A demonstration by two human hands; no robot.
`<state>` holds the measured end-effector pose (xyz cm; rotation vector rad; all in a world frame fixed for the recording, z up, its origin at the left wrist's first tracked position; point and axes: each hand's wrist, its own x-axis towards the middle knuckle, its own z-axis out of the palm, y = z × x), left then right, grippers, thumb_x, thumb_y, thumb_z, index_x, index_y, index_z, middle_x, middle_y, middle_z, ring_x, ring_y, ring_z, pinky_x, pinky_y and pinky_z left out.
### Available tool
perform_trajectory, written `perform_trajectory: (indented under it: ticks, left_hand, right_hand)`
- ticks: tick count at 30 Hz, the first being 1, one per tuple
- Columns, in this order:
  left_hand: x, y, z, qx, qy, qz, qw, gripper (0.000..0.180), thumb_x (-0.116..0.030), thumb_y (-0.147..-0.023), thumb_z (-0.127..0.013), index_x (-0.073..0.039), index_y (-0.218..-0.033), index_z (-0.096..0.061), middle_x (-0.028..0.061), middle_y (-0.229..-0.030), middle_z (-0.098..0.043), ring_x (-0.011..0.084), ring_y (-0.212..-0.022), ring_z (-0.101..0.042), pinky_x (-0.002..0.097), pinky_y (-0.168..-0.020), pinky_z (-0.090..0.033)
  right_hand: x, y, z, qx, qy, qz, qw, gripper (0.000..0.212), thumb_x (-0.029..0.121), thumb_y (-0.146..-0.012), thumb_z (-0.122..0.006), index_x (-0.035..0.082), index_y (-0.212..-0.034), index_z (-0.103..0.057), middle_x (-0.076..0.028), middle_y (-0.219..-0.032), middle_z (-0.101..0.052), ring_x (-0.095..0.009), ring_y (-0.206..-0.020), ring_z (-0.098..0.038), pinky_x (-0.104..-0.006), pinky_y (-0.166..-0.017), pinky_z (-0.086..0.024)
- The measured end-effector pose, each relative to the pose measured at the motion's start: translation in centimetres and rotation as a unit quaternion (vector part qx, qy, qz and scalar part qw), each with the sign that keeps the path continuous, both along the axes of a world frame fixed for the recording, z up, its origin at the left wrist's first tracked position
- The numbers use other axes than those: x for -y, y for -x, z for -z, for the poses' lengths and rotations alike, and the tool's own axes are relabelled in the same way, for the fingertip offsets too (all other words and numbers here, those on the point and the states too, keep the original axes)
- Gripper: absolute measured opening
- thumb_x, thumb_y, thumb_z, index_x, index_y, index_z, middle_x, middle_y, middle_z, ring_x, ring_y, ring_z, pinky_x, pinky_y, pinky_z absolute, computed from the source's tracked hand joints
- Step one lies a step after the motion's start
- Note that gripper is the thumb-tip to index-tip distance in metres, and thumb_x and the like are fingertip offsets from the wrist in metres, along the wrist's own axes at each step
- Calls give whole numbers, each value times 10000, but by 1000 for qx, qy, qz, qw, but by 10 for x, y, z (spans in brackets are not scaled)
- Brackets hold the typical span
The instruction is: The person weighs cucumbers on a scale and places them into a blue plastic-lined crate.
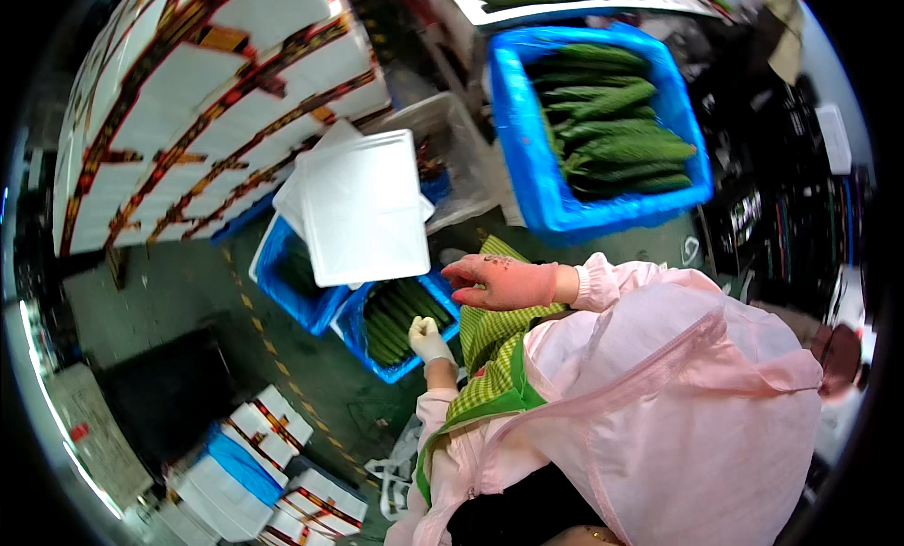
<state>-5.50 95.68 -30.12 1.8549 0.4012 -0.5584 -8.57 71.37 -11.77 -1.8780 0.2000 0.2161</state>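
My left hand, in a whitish glove, is at the near right edge of a blue-lined box that holds rows of green cucumbers. Its fingers are curled together, and whatever they may hold is hidden. My right hand, in a coral-coloured glove, hovers in front of my green checked apron, thumb and fingers apart and nothing in them. Left of it, a white foam lid rests partly over that box and over a second blue-lined box, whose contents are mostly in shadow.
A large blue-lined crate of cucumbers stands ahead, below a white surface with more cucumbers. Tall stacked white foam boxes rise at the left. A grey plastic bin sits behind the lid. More foam boxes are at lower left.
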Motion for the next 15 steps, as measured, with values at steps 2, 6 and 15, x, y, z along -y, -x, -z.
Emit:
perform_trajectory:
  ticks: [2, 6, 15]
  left_hand:
    - [11, 4, -2, 19, 22, 0, 1000, 317, -73, -884, -643, 33, -1174, -571, 40, -1008, -606, 133, -904, -544, 283, -860, -451]
    - [37, 11, -8, 15, 159, -104, 982, 274, 109, -822, -518, 17, -1063, -610, 101, -1137, -621, 183, -976, -595, 296, -908, -457]
    - [179, 47, -168, 432, 105, 285, 849, 519, 25, -820, -688, 20, -1305, -503, 170, -1260, -546, 295, -1180, -531, 376, -1019, -418]
  right_hand:
    - [18, 30, -17, -20, 18, 3, 1000, 464, 300, -904, -601, -26, -1231, -551, -204, -1094, -621, -361, -1004, -602, -427, -877, -475]
    - [51, 105, -29, 25, 119, 18, 992, 474, 320, -907, -598, -2, -1251, -541, -196, -1041, -623, -373, -992, -597, -446, -867, -470]
    - [117, 217, -56, 24, 324, 109, 939, 457, 266, -849, -680, 34, -1222, -554, -155, -1100, -611, -350, -993, -580, -440, -869, -458]
